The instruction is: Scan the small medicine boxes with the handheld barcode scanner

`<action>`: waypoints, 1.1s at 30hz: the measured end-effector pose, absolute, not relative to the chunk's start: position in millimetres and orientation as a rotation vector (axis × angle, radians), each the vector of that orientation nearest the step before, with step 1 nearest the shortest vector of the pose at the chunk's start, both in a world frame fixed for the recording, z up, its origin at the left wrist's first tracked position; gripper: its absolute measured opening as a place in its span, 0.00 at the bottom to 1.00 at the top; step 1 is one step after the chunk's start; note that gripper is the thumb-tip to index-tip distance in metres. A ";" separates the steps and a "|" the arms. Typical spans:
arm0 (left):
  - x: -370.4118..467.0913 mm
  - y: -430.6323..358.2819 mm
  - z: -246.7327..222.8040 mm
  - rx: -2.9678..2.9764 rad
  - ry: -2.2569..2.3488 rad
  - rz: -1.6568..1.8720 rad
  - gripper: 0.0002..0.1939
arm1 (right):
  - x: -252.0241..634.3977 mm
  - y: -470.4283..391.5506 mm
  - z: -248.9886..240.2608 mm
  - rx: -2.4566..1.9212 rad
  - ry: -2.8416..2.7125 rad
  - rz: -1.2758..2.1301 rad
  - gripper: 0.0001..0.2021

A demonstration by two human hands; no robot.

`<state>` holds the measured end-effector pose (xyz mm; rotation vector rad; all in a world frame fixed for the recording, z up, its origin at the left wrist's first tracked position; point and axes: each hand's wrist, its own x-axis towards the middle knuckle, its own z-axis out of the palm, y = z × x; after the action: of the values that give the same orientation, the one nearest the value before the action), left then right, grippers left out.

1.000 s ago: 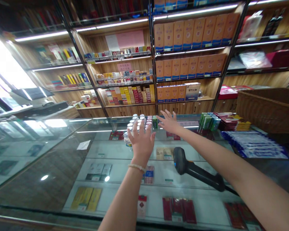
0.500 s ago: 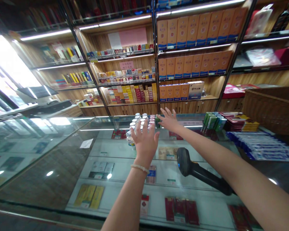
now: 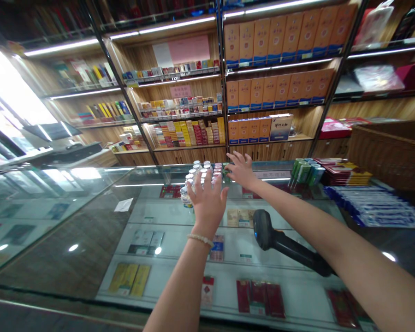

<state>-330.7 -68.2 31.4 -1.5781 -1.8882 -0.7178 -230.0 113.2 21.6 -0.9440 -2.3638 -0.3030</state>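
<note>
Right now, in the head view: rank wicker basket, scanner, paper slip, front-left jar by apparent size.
1. Wicker basket, even cut off by the frame
2. Scanner
Paper slip and front-left jar: too alike to rank

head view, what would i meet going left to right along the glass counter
White rectangular paper slip, clustered white-capped bottles, person's bare right hand, green-and-blue cylindrical cans, brown wicker basket.
</note>
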 end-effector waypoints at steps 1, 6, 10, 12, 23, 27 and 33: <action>-330.5 -68.3 31.6 -1.581 -1.891 -0.718 0.20 | -229.1 112.1 22.7 -0.941 -2.370 -0.300 0.12; -328.7 -68.0 32.3 -1.593 -1.902 -0.696 0.21 | -216.0 102.7 32.1 -0.945 -2.426 -0.281 0.11; -326.5 -67.0 32.2 -1.620 -1.901 -0.717 0.21 | -198.3 92.4 43.2 -0.940 -2.496 -0.324 0.11; -325.1 -66.7 31.7 -1.638 -1.890 -0.739 0.21 | -188.1 86.6 48.2 -0.941 -2.533 -0.343 0.11; -307.0 -70.7 30.1 -1.753 -1.843 -0.780 0.20 | -139.1 53.3 52.6 -0.995 -2.559 -0.305 0.10; -301.4 -72.3 29.7 -1.780 -1.838 -0.764 0.20 | -134.6 47.3 49.3 -1.049 -2.506 -0.234 0.09; -302.8 -74.0 32.4 -1.785 -1.782 -0.750 0.17 | -124.4 43.7 42.8 -1.159 -2.258 -0.048 0.11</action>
<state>-302.8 -74.0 32.4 -1.7851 -1.7824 -0.7496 -124.4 43.7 42.8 -1.1591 -2.2577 -0.0477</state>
